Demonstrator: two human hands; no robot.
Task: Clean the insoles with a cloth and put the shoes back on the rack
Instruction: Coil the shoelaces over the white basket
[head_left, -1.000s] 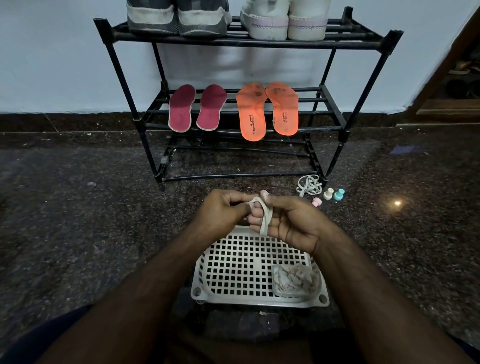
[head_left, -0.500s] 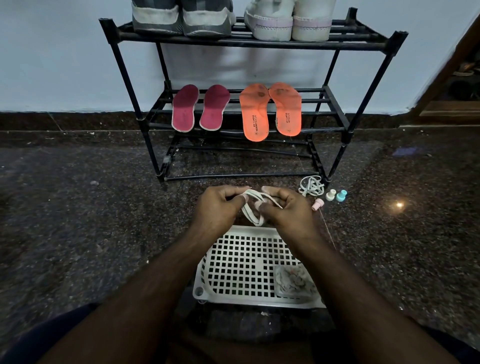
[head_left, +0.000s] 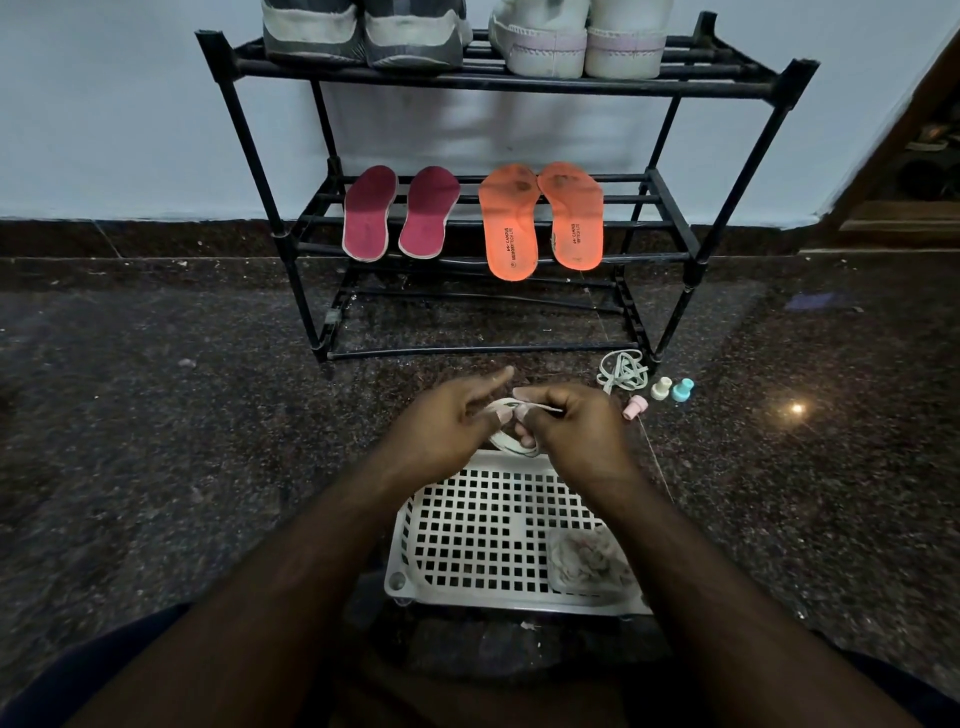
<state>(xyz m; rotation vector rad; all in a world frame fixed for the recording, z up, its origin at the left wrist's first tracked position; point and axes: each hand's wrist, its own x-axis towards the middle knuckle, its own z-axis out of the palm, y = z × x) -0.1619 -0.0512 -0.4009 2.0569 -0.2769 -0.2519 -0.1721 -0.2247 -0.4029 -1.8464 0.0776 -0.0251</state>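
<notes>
My left hand (head_left: 441, 423) and my right hand (head_left: 574, 431) meet above the far edge of a white perforated basket (head_left: 467, 535). Between them they pinch a coiled white shoelace (head_left: 506, 441), the left index finger pointing forward. A crumpled cloth (head_left: 589, 564) lies in the basket's right near corner. On the black rack (head_left: 498, 83) the middle shelf carries two maroon insoles (head_left: 400, 213) and two orange insoles (head_left: 540, 221). Grey shoes (head_left: 363, 34) and white shoes (head_left: 576, 41) stand on the top shelf.
A second bundled lace (head_left: 623, 370) lies on the dark speckled floor by the rack's right foot. Beside it are three small pegs: pink (head_left: 636, 407), cream (head_left: 660, 388) and teal (head_left: 682, 389). A doorway opens at the far right.
Both hands have shifted forward and lower, past the basket's far edge, still working the lace. The lace hung as a vertical loop before; now it is coiled between the fingertips.
</notes>
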